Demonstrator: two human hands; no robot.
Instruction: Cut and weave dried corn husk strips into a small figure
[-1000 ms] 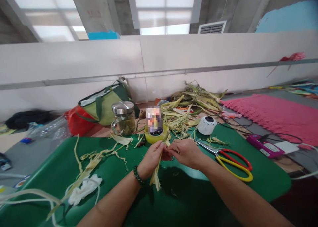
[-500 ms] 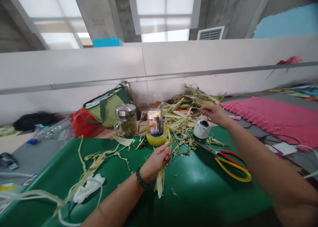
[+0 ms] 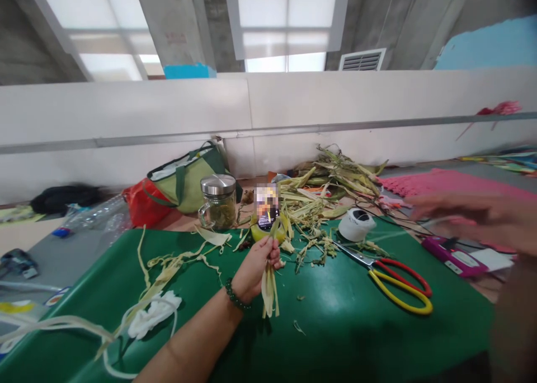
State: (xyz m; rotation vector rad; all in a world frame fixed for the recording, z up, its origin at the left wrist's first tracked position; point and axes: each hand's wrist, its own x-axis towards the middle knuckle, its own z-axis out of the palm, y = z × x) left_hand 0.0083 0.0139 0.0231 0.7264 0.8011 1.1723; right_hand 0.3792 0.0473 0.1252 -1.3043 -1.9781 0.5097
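Observation:
A bundle of pale corn husk strips (image 3: 269, 293) is pinched in my left hand (image 3: 255, 264), its loose ends hanging down over the green cover. My right hand (image 3: 470, 218) is raised at the right and smeared by motion, so its fingers cannot be made out. Left of it stands a white thread spool (image 3: 356, 226), and a faint pale line runs from the spool towards that hand. Scissors (image 3: 388, 277) with one red and one yellow handle lie below the spool. Just beyond my left hand, a phone (image 3: 267, 207) leans upright in a yellow holder (image 3: 257, 235).
Husks (image 3: 335, 173) are heaped at the back, with scraps in front. A glass jar (image 3: 218, 207) with a metal lid stands beside a green bag (image 3: 188, 179). Crumpled white tissue (image 3: 153, 316) and white cable lie at left; a magenta device (image 3: 453, 256) lies at right.
My right hand has swung right and nearer, away from above the spool. The spool appears tipped differently, its dark opening turned more. My left hand keeps its hold on the husk bundle.

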